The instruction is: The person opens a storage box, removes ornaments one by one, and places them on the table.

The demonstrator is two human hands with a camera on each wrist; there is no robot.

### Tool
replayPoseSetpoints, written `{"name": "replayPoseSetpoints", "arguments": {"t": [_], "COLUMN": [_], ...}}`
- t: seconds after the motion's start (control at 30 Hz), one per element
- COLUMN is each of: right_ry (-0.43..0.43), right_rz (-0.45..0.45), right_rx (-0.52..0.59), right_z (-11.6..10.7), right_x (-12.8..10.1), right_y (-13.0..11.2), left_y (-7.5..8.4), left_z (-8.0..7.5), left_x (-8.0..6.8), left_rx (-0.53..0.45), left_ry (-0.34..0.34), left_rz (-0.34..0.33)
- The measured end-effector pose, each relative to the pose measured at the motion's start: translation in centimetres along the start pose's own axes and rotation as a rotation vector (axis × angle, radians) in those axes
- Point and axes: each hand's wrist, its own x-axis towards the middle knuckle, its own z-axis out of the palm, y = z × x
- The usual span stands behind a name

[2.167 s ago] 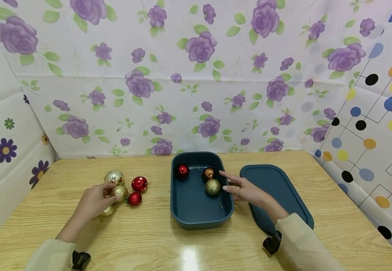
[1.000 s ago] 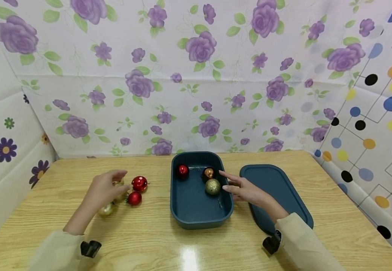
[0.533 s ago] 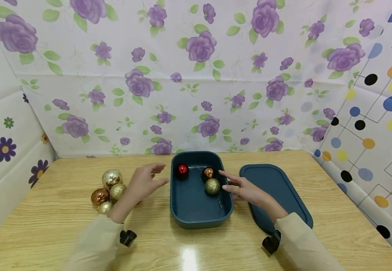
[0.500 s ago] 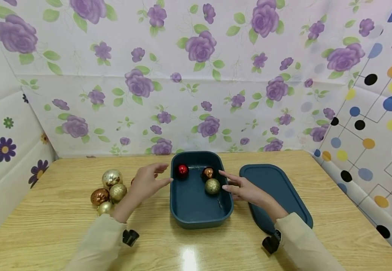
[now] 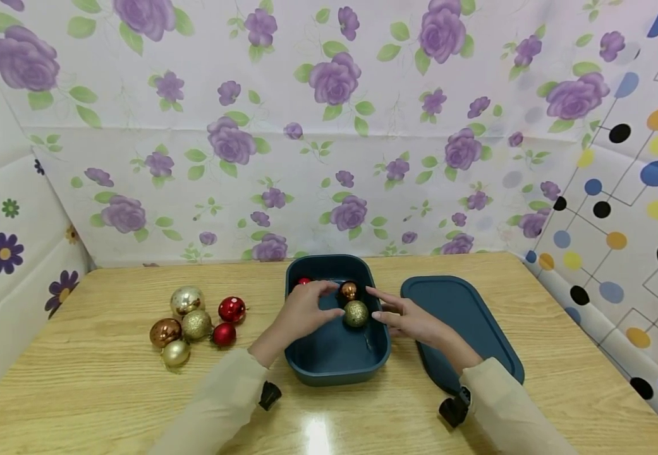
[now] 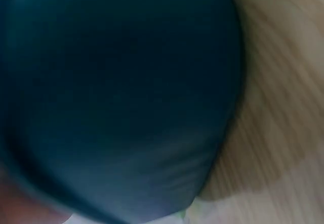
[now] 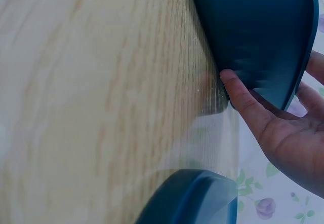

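My left hand reaches over the left rim of the dark teal box. Its thumb and fingers are spread apart with nothing visible between them, just left of a gold glitter bauble. Beside that lies a copper bauble; a red bauble is partly hidden behind the left hand. With extended fingers, my right hand rests against the box's right side, some fingertips at the rim. In the right wrist view one finger lies along the outer wall. The left wrist view shows mostly the blurred box wall.
Left of the box, on the wooden table, several baubles cluster: shiny gold, gold glitter, copper, pale gold and two red ones. The flat teal lid lies to the right.
My left hand has left the bauble cluster and moved right to over the box, no bauble visible in it. The cluster stays as it was. My right hand has stayed at the box.
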Motion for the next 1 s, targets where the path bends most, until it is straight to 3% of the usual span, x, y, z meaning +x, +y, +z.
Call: {"name": "replayPoseSetpoints", "arguments": {"t": [0.23,0.37,0.57,1.0], "right_ry": [0.002,0.006,0.007,-0.006], "right_rz": [0.001,0.001,-0.002,-0.014], "right_rx": [-0.001,-0.004,-0.010,0.010], "right_z": [0.0,0.0,0.0,-0.1], "right_x": [-0.1,0.0,0.1,0.1], "right_y": [0.0,0.1,0.2,0.3], "left_y": [0.8,1.1,1.1,0.9], "left_z": [1.7,2.4,3.1,3.5], "left_x": [0.8,0.9,1.4,1.5], "left_rx": [0.058,0.096,0.108,0.132], "left_ry": [-0.195,-0.240,-0.254,-0.225], "left_rz": [0.007,0.039,0.003,0.006]}}
